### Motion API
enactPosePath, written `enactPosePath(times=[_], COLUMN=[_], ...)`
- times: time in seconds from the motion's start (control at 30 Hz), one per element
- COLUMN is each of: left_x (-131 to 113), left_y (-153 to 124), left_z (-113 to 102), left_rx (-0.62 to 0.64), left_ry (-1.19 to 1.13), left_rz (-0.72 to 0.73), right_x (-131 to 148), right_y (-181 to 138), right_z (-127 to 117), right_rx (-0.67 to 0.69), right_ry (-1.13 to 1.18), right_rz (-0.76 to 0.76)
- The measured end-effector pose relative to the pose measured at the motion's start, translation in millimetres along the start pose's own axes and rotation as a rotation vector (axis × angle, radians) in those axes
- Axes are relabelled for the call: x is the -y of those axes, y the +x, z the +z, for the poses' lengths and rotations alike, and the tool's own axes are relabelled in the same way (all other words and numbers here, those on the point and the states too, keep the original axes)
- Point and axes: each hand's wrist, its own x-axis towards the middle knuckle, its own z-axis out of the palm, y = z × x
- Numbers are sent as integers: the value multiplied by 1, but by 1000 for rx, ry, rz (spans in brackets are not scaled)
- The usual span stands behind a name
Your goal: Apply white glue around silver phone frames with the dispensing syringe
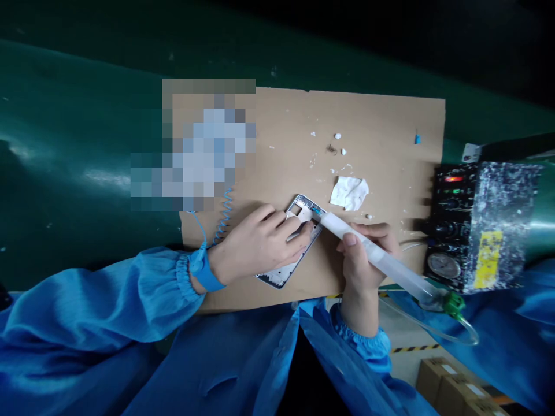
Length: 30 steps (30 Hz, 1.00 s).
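My left hand [255, 245] lies over a white phone frame [299, 211] on a brown cardboard sheet [381, 127], fingers pressing it down. A blue wrist strap [203, 271] with a coiled cord circles that wrist. My right hand [366, 254] is wrapped round a translucent glue syringe [390, 263]. The syringe's tip touches the upper end of the frame, beside my left fingertips. A green cap and clear hose [453, 303] hang from the syringe's back end.
A crumpled white tissue [349, 192] and white glue specks lie on the cardboard past the frame. A black control box [477, 225] with lights, knobs and a gauge stands at the right. The green table [78, 144] surrounds the cardboard. Cardboard boxes [455, 390] sit on the floor.
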Motion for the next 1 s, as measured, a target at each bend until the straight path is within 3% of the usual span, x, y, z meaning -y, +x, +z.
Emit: enactPosePath(times=[0.73, 1.0], left_x=[0, 0], left_y=[1, 0], left_z=[-1, -1], left_rx=[-24, 25], left_ry=[78, 68], left_rz=[25, 13], right_x=[4, 4], right_y=[4, 2], right_z=[5, 3], right_rx=[6, -12], right_ry=[84, 67], right_rz=[-40, 0])
